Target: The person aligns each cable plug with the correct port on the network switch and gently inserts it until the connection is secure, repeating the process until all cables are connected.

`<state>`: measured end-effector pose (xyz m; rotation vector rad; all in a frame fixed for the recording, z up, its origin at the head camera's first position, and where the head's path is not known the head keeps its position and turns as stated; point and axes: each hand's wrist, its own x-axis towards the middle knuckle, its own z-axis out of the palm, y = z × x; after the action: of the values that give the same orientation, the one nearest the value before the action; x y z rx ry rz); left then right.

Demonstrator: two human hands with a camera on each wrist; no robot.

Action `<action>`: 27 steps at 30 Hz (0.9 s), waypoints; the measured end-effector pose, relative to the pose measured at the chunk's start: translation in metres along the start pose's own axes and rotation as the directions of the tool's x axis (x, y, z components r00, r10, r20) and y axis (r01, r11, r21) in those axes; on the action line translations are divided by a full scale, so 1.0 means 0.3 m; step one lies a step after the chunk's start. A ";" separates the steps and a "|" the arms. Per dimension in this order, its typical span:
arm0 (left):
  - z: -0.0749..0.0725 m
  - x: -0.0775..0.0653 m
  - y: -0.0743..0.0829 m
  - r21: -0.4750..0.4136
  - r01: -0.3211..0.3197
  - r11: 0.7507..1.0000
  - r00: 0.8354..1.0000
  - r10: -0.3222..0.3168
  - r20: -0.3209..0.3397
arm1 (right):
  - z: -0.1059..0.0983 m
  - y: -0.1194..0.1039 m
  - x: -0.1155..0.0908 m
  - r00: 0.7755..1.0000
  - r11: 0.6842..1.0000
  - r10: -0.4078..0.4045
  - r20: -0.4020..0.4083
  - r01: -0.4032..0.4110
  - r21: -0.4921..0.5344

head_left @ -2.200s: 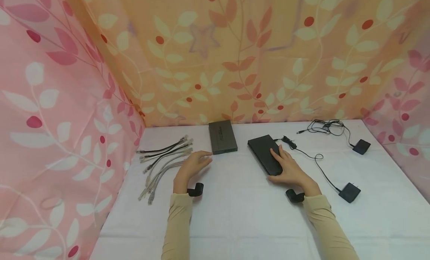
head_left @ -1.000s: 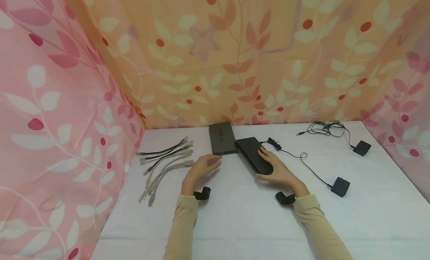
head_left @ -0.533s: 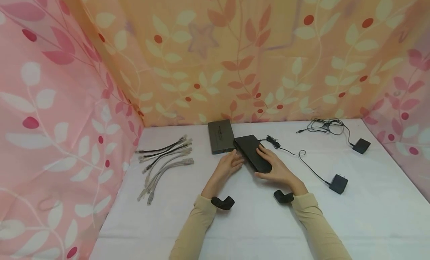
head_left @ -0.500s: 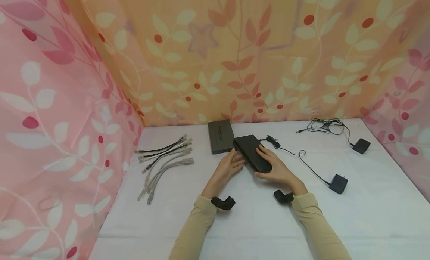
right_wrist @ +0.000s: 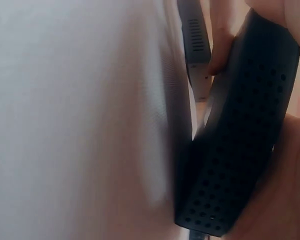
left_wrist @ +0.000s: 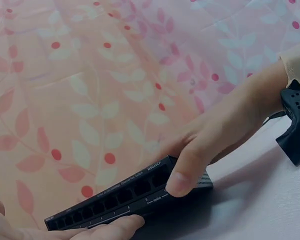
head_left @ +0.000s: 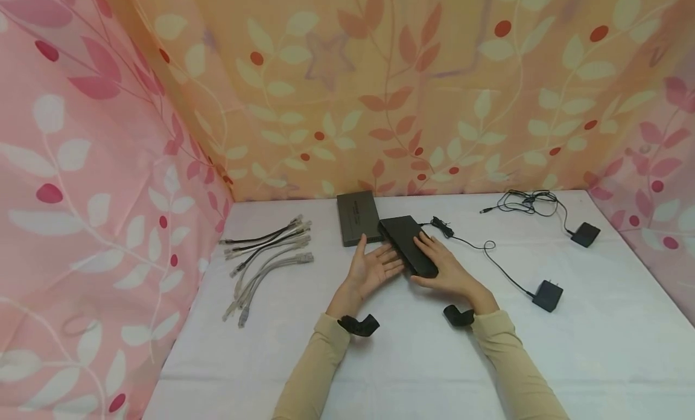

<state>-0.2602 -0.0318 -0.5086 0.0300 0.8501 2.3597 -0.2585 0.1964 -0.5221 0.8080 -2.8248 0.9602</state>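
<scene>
My right hand [head_left: 453, 275] grips the near right end of a black network switch [head_left: 402, 236], which stands tilted with its port side toward the left. A row of ports [left_wrist: 110, 202] shows on that side in the left wrist view, with the right thumb at one end. The left hand [head_left: 369, 272] is turned palm up, its extended fingers right at the switch's lower port edge. The right wrist view shows the switch's perforated side [right_wrist: 240, 140] close up. A thin black power cord [head_left: 472, 245] leads from the switch's far end to a power adapter [head_left: 548, 295].
A dark grey network box [head_left: 359, 218] lies just behind and left of the switch. Several black and grey network cables [head_left: 266, 269] lie at the left. A second power adapter [head_left: 585, 234] with a coiled cord sits at the back right. Patterned cloth [head_left: 347, 106] walls the white table.
The right hand has slid the switch left, up to the grey box, pulling the adapter along. The left hand has moved right to the switch and turned palm up.
</scene>
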 end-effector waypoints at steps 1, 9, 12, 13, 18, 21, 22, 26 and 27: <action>0.000 -0.001 0.000 -0.006 0.002 1.000 1.000 -0.002 -0.003 | 0.000 -0.004 -0.001 1.000 1.000 0.001 0.008 -0.001 -0.018; 0.009 -0.004 0.001 -0.047 -0.002 0.999 0.999 0.004 0.031 | 0.004 -0.013 0.002 0.997 0.997 -0.081 -0.002 0.081 -0.012; 0.012 -0.004 0.003 -0.050 -0.004 0.999 0.999 0.006 0.047 | 0.003 -0.012 0.002 0.996 0.996 -0.093 -0.012 0.093 0.003; 0.012 -0.004 0.004 -0.045 -0.003 0.999 0.999 0.006 0.051 | 0.003 -0.011 0.002 0.995 0.996 -0.094 -0.013 0.094 0.006; 0.014 -0.002 0.011 -0.003 -0.004 1.000 0.998 0.005 0.060 | 0.004 -0.004 0.002 0.996 0.996 -0.093 -0.014 0.092 -0.011; 0.016 -0.003 0.015 0.027 -0.011 1.000 0.997 0.009 0.076 | 0.006 0.002 0.003 0.995 0.995 -0.100 -0.019 0.100 -0.010; 0.017 -0.004 0.017 0.034 -0.012 0.999 0.997 0.009 0.082 | 0.006 0.005 0.003 0.994 0.995 -0.103 -0.022 0.103 -0.008; 0.018 -0.005 0.018 0.046 -0.016 0.999 0.996 0.011 0.092 | 0.006 0.010 0.002 0.993 0.993 -0.113 -0.032 0.113 0.021; 0.018 -0.005 0.018 0.046 -0.017 0.999 0.996 0.013 0.092 | 0.005 0.011 0.001 0.993 0.993 -0.114 -0.037 0.115 0.027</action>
<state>-0.2608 -0.0328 -0.5009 0.1631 0.8631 2.3333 -0.2601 0.1976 -0.5250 0.9348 -2.7068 0.9912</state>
